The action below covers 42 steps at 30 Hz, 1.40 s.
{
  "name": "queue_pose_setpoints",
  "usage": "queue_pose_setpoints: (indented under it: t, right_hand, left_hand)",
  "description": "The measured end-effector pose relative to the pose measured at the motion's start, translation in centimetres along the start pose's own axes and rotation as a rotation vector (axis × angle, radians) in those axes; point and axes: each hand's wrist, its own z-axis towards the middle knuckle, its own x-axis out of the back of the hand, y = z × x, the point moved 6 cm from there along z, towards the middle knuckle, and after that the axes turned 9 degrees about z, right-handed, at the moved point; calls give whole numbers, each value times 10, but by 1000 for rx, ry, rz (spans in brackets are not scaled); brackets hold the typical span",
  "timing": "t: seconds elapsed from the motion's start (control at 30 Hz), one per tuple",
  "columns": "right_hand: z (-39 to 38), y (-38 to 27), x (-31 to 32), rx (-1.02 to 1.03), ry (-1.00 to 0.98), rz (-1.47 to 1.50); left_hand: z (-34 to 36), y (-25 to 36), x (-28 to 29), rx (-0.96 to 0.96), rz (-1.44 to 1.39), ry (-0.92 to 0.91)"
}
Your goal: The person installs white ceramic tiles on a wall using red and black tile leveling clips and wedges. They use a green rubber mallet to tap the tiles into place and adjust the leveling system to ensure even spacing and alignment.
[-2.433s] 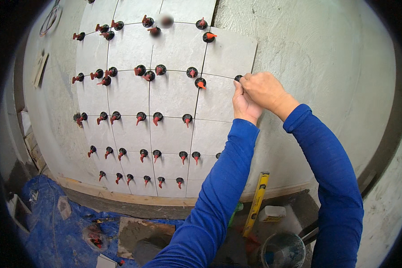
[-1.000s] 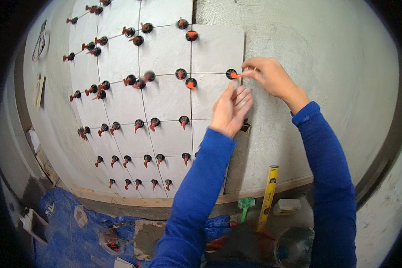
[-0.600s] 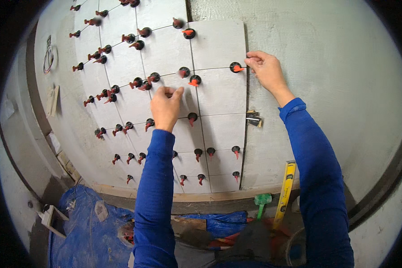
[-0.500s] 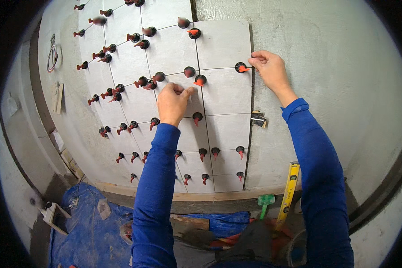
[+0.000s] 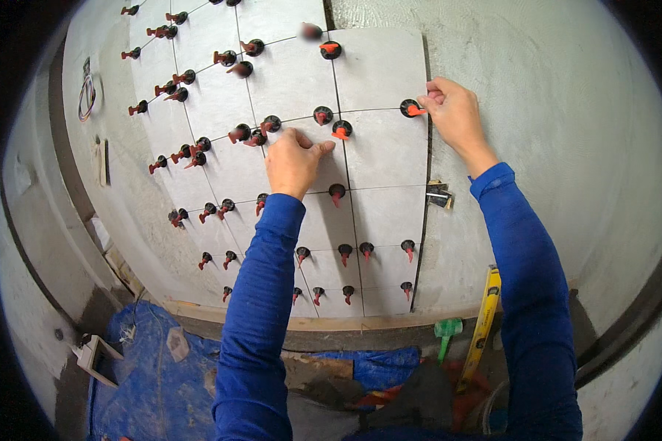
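Pale grey tiles [image 5: 382, 67] cover the wall in front of me, their joints dotted with black round tile-levelling clips with red handles. Near the tiles' right edge, my right hand [image 5: 456, 123] has thumb and fingers pinched together, close beside a levelling clip [image 5: 410, 109] with an orange-red handle. Whether the fingertips grip that handle cannot be made out. My left hand [image 5: 293, 163] rests against a tile, thumb spread from the bent fingers. Another orange-handled clip [image 5: 342, 130] lies right of that thumb, and red-handled clips [image 5: 271, 123] surround its fingertips.
Bare plastered wall [image 5: 552, 147] lies right of the tiles, with wiring in a small box [image 5: 439, 194] beside their edge. Below are a green mallet [image 5: 447, 331], a yellow spirit level [image 5: 481, 327], a blue tarp [image 5: 154, 375] and a pale stool-like stand [image 5: 95, 359].
The view has shifted slightly, so the tiles appear farther right. My right fingertips have come closer to the orange-red handle at the edge. My left thumb has spread away from its fingers.
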Motion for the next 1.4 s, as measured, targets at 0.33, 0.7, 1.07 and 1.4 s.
queue_pose_setpoints:
  t: [0.33, 0.7, 1.07, 1.4]
  right_hand:
    - [-166, 30, 63, -187, 396, 290]
    - [-602, 94, 59, -1094, 40, -124]
    - [-701, 144, 71, -1506, -123, -451]
    - [-742, 196, 32, -1273, -270, -261]
  left_hand:
    - [1, 0, 4, -38, -12, -52]
    - [12, -11, -9, -252, 149, -132]
    - [9, -18, -10, -270, 56, -236]
    - [23, 26, 56, -148, -254, -49]
